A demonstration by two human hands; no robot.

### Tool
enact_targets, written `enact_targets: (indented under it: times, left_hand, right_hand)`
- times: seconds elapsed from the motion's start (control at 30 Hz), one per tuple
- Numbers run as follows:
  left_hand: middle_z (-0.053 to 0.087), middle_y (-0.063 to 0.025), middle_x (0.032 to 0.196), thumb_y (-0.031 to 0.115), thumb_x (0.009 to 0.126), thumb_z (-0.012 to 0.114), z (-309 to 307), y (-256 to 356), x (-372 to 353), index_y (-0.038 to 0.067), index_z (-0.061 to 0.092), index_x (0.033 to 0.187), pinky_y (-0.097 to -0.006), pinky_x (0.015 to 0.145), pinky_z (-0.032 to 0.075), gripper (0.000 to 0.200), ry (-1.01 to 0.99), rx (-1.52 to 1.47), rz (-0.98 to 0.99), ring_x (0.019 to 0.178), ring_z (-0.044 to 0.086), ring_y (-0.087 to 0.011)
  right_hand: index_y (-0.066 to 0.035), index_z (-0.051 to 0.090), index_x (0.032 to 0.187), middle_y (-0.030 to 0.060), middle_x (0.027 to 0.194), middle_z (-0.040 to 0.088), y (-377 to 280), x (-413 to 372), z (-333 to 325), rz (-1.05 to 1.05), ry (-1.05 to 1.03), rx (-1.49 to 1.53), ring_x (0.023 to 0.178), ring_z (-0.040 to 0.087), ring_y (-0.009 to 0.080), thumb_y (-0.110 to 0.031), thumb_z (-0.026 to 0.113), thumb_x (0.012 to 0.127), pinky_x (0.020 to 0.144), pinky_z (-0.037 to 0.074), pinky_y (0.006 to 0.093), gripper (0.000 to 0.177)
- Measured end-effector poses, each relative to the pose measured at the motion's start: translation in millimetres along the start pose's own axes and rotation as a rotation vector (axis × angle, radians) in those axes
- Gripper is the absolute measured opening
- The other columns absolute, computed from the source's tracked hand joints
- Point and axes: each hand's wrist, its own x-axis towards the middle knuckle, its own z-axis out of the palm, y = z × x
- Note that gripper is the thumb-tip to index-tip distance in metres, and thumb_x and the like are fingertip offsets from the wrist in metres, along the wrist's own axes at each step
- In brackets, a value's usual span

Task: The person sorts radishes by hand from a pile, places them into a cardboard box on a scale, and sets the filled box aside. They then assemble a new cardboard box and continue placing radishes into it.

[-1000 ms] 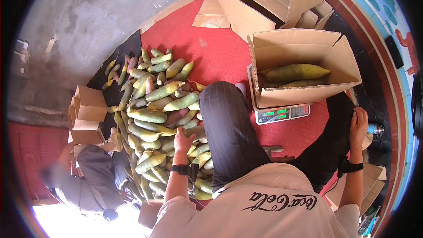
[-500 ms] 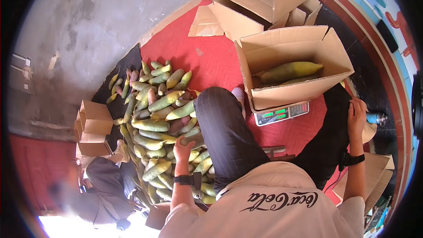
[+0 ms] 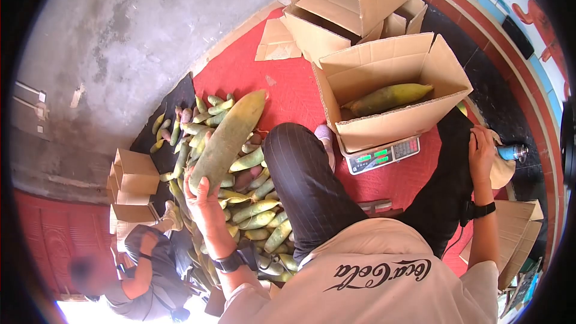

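A large green radish is gripped near its lower end by my left hand. It slants up and away, above a big pile of green radishes on the floor to the left of my bent knee. On my other knee rests my right hand, holding nothing, its fingers laid over the dark trouser cloth. In front of me an open cardboard box stands on a digital scale with lit green digits. A radish lies inside the box.
More cardboard boxes are stacked at the back. Small cartons stand left of the pile, near a seated person. A blue bottle is beside my right knee. Flattened cardboard leans at the right. Red matting covers the floor.
My left hand has risen from the pile and moved left, lifting the large radish. My right hand stays on the knee. The seated person's arm has shifted.
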Motion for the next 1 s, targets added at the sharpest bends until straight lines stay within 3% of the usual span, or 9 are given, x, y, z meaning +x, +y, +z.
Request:
enact_targets:
  times: [0.13,0.27,0.43,0.53,0.7,0.77,0.87,0.93,1.0]
  left_hand:
    - [0.053,-0.0122,0.119,0.016,0.075,0.075,31,10,-17,0.001,0.048,0.123,-0.0424,0.092,0.049,0.057,-0.17,-0.127,-0.037,0.111,0.053,-0.0265]
    - [0.056,-0.0078,0.113,0.019,0.066,0.083,62,11,-39,0.001,0.048,0.123,-0.0339,0.097,0.04,0.069,-0.346,-0.175,-0.156,0.106,0.054,-0.0198]
    - [0.058,-0.0136,0.117,0.009,0.066,0.078,93,1,-55,0.001,0.05,0.121,-0.0363,0.098,0.04,0.062,-0.645,-0.248,-0.313,0.109,0.055,-0.0222]
    - [0.057,-0.017,0.121,0.003,0.068,0.076,105,-15,-61,0.001,0.05,0.121,-0.0374,0.1,0.039,0.059,-0.785,-0.297,-0.414,0.113,0.054,-0.0236]
    - [0.057,-0.0142,0.122,0.006,0.071,0.077,119,-25,-66,0.004,0.051,0.121,-0.036,0.101,0.038,0.057,-0.951,-0.293,-0.485,0.115,0.053,-0.0223]
    - [0.057,-0.0121,0.122,0.009,0.072,0.078,121,-30,-62,0.004,0.051,0.122,-0.0351,0.101,0.038,0.057,-0.99,-0.232,-0.488,0.114,0.053,-0.0211]
    - [0.057,-0.0094,0.118,0.017,0.077,0.075,126,-43,-52,0.004,0.049,0.123,-0.0339,0.1,0.038,0.054,-0.946,-0.188,-0.439,0.113,0.052,-0.0192]
    - [0.053,-0.0107,0.123,0.027,0.084,0.068,138,-49,-48,0.002,0.04,0.131,-0.0344,0.101,0.036,0.06,-0.951,-0.035,-0.222,0.117,0.048,-0.0203]
    - [0.049,-0.0127,0.127,0.024,0.085,0.066,149,-55,-39,0.002,0.035,0.136,-0.0365,0.102,0.036,0.064,-0.926,0.063,0.078,0.119,0.046,-0.0218]
  right_hand:
    - [0.0,0.058,0.103,0.0166,0.109,0.058,-23,4,-13,0.014,-0.024,0.023,0.101,0.056,0.0347,-0.004,0.058,0.083,0.088,0.044,0.0392,0.02]
    - [-0.001,0.053,0.117,0.021,0.124,0.052,-77,16,-51,-0.024,-0.076,0.133,0.112,0.051,0.0381,-0.014,0.065,0.081,0.095,0.04,0.0416,0.04]
    - [-0.009,0.049,0.126,0.019,0.138,0.04,-139,25,-79,-0.391,-0.157,0.296,0.124,0.041,0.0401,-0.031,0.082,0.055,0.1,0.035,0.0497,0.082]
    - [-0.012,0.049,0.126,0.0192,0.138,0.04,-149,19,-67,-0.443,-0.278,0.321,0.123,0.042,0.0406,-0.02,0.085,0.047,0.098,0.036,0.052,0.088]
    - [-0.005,0.048,0.124,0.0185,0.109,0.056,-145,6,-46,-0.362,-0.211,0.362,0.093,0.057,0.0362,-0.007,0.08,0.05,0.078,0.047,0.0427,0.08]
    - [-0.004,0.048,0.123,0.0186,0.108,0.056,-138,0,-43,-0.326,-0.26,0.413,0.091,0.057,0.0363,-0.008,0.08,0.051,0.077,0.047,0.0423,0.079]
    - [-0.003,0.048,0.122,0.0189,0.105,0.056,-139,4,-50,-0.295,-0.296,0.481,0.089,0.057,0.0367,-0.012,0.081,0.052,0.075,0.048,0.0422,0.078]
    - [-0.002,0.049,0.121,0.0191,0.104,0.056,-143,13,-60,-0.292,-0.29,0.489,0.088,0.057,0.0371,-0.014,0.082,0.052,0.075,0.048,0.0424,0.077]
    - [-0.001,0.05,0.119,0.0189,0.104,0.056,-147,27,-69,-0.301,-0.221,0.361,0.089,0.057,0.0367,-0.018,0.084,0.053,0.077,0.048,0.0423,0.076]
